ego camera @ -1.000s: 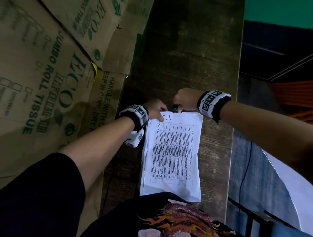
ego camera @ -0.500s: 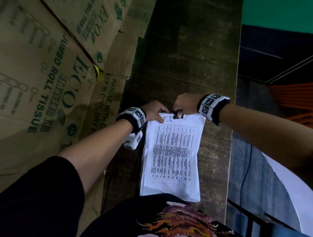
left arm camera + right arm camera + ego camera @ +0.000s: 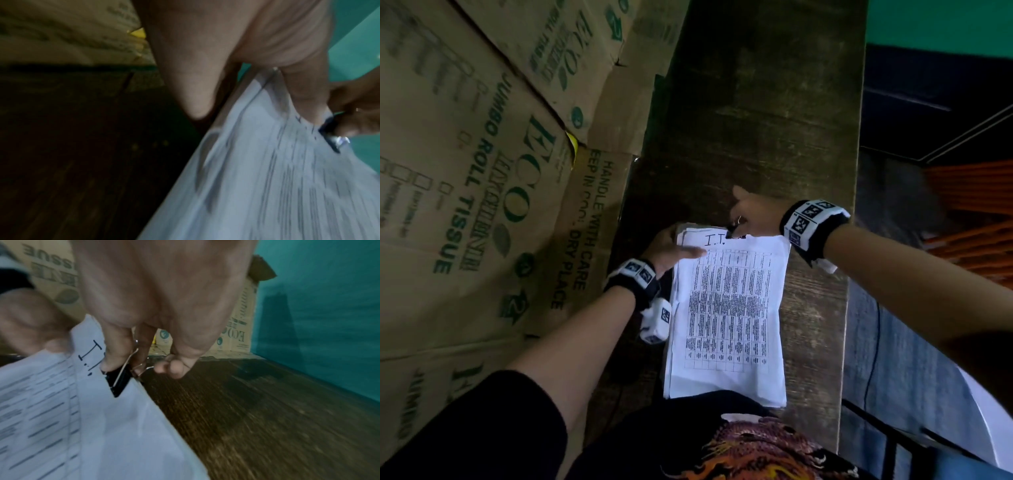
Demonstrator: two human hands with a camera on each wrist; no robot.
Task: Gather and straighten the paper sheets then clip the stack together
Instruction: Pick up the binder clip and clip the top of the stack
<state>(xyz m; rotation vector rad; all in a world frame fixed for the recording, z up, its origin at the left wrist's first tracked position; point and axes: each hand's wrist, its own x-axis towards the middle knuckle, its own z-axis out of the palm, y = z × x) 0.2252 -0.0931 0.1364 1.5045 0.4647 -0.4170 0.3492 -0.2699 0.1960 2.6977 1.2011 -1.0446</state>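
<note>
**Q:** why's the left hand [image 3: 669,248] parked on the corner like that? looks idle tbh

**A:** nah, it's the anchor imo. Thumb lies across the top sheet while the fingers go under the far-left corner, so it's pinching the paper stack [image 3: 726,318] and keeping the sheets from sliding. Stack lies lengthwise on the dark wooden table [image 3: 756,102], near edge right at the person's shirt.

**Q:** and the right hand [image 3: 755,216]?

**A:** squeezing the black binder clip [image 3: 119,380] by its wire handles, thumb + finger pressed on them, other fingers curled. Clip body sits on the far edge of the stack, next to the handwritten "I.T." Looks like it's biting the paper already, can't tell how deep tho, blurry.

**Q:** so nearly done?

**A:** prob. Near-edge sheets look a bit fanned, so not perfectly squared. ECO tissue cartons [image 3: 482,171] on the left are just bg.
</note>
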